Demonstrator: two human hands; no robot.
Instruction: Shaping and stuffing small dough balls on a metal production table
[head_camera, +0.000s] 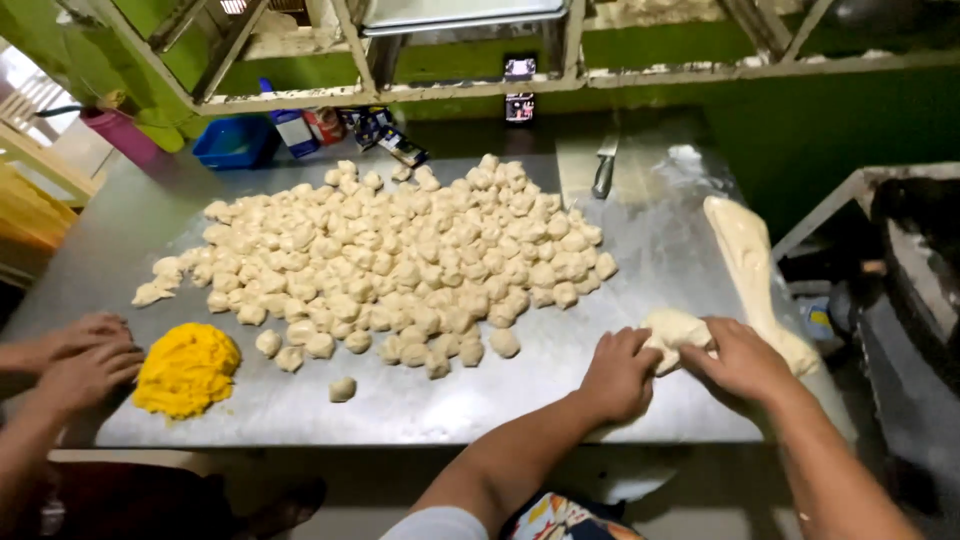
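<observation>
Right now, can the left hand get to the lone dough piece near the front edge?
Probably yes. The left hand rests on the dough lump with the right hand; bare metal table lies between it and the lone dough piece. Nothing blocks that path.

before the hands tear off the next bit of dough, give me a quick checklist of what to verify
1. Left hand on the dough lump: ok, fingers rest on its left side.
2. Right hand on the same lump: ok, it grips the right side.
3. Long dough roll within reach: ok, it lies along the table's right edge, right beside the lump.
4. Bare steel table to drop a piece: ok, open patch in front of the dough-piece pile.
5. Another person's hands apart: ok, at the far left by the yellow filling mound.
6. Knife out of the way: ok, at the back.
</observation>
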